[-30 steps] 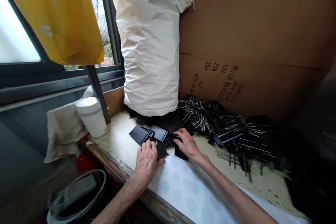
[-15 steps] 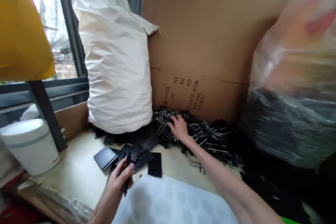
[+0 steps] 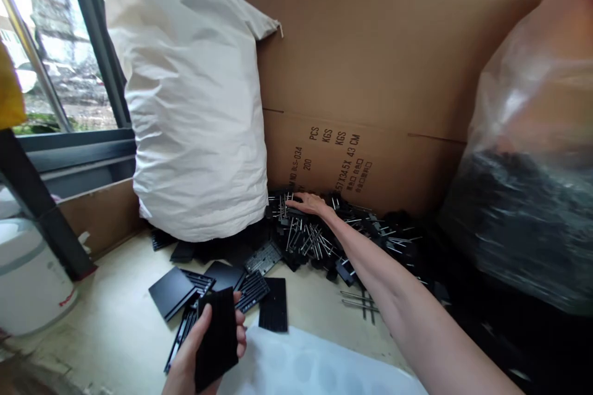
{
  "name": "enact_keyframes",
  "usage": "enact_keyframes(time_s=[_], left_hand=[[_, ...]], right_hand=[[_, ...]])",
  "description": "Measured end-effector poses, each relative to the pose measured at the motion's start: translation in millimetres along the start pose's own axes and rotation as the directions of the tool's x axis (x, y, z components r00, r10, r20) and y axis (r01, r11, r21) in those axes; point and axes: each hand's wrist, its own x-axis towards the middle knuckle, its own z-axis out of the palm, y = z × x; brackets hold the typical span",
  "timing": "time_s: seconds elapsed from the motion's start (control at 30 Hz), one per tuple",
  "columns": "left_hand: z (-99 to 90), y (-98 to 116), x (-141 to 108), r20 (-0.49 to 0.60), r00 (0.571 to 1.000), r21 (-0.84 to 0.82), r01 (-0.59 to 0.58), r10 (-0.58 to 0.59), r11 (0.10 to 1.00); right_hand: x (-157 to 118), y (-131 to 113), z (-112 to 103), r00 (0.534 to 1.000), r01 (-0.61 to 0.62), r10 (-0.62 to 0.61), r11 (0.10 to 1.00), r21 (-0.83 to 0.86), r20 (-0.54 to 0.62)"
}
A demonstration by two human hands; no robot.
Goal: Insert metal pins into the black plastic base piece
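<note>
My left hand [image 3: 192, 336] is closed round a flat black rectangular plate [image 3: 217, 339], its broad face turned up toward me. Reaching forward, my right hand [image 3: 309, 203] rests at the far side of a heap of black parts with thin metal pins [image 3: 315, 241]. The fingers of that hand stretch to the left over the pins, apart, and I make out nothing held in them. Close to my left hand lie several black plates, among them a smooth one [image 3: 171, 292], a ribbed one [image 3: 252, 291] and a dark one [image 3: 273, 304].
A full white sack [image 3: 199, 111] leans behind the plates, against a large cardboard sheet [image 3: 370, 43]. On the right stands a clear plastic bag of dark parts [image 3: 523, 197]. A white bucket [image 3: 34, 284] is at the left. White sheeting [image 3: 315, 361] covers the near tabletop.
The plate in my left hand has turned from edge-on to face-up. My right hand has moved slightly farther back and left over the heap. The camera view has shifted.
</note>
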Motion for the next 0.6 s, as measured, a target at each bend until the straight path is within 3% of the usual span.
enact_keyframes(time_s=[0.13,0.4,0.6], left_hand=[[4.0,2.4,-9.9,0.014,0.999,-0.034,0.037,-0.037,0.999],[2.5,-3.7,-15.7,0.033,0.999,-0.002,0.010,-0.010,1.000],[4.2,-3.1,-16.4,0.047,0.999,-0.018,0.001,0.000,1.000]], right_hand=[[-24.3,-5.3,7.5,0.999,0.039,-0.038,0.998,-0.056,0.030],[-58.0,-11.8,9.2,0.990,0.140,-0.142,0.986,-0.089,-0.016],[-92.2,-22.8,3.5,0.949,0.244,-0.266,0.959,-0.144,-0.168]])
